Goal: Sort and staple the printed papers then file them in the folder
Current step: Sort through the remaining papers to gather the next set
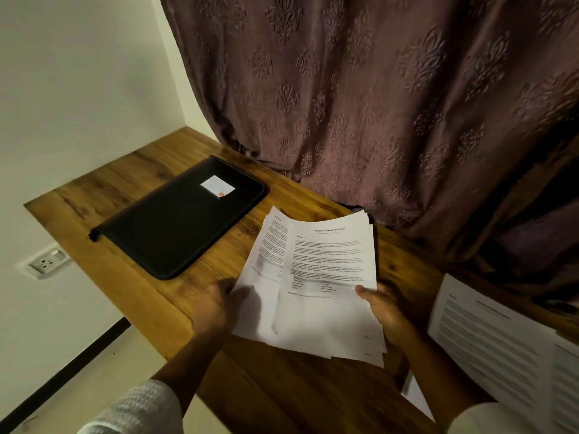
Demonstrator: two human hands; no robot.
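Both hands, left hand (216, 303) and right hand (383, 303), are gripping the unstapled paper stack (313, 286) just right of the closed folder (178, 217), so sorting, stapling and filing are all looking undone.

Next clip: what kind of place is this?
Probably a home desk corner: a wooden desk against a patterned curtain, a wall socket nearby, a black folder on it, printed papers held over it.

Both bare forearms reach forward and inward from pale knitted sleeves (141, 408), wrists held roughly straight. The left hand (216, 303) grips the left edge of a loose sheaf of white printed papers (313, 321), its fingers tucked beneath the sheets. The right hand (387, 308) holds the right edge, thumb (363, 291) pressed on top, fingers hidden underneath.
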